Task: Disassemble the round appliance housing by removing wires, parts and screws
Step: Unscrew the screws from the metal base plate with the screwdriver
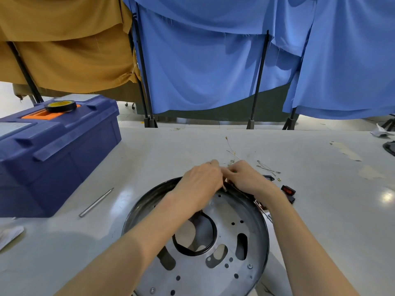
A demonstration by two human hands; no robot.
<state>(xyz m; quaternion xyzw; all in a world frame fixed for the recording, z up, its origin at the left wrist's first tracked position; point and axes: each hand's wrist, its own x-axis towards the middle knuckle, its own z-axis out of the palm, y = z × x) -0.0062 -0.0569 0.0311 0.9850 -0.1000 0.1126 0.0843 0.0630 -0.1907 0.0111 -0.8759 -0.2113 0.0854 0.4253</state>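
Note:
The round appliance housing (pixel 233 251) lies on the white table in front of me, a black rim around a silver plate with holes, slots and a few screws (pixel 249 266). A black ring (pixel 193 251) edges its central opening. My left hand (pixel 201 180) and my right hand (pixel 245 177) meet at the housing's far rim, fingers curled and pinching a small part there. That part is mostly hidden by the fingers. Brownish wiring (pixel 259 207) runs along the rim under my right wrist.
A blue toolbox (pixel 55 154) with a black tape roll (pixel 61 106) on its lid stands at the left. A metal screwdriver shaft (pixel 96 202) lies beside it. Loose thin wires (pixel 267 167) and a red rocker switch (pixel 288 190) lie beyond the housing. Cloth curtains hang behind the table.

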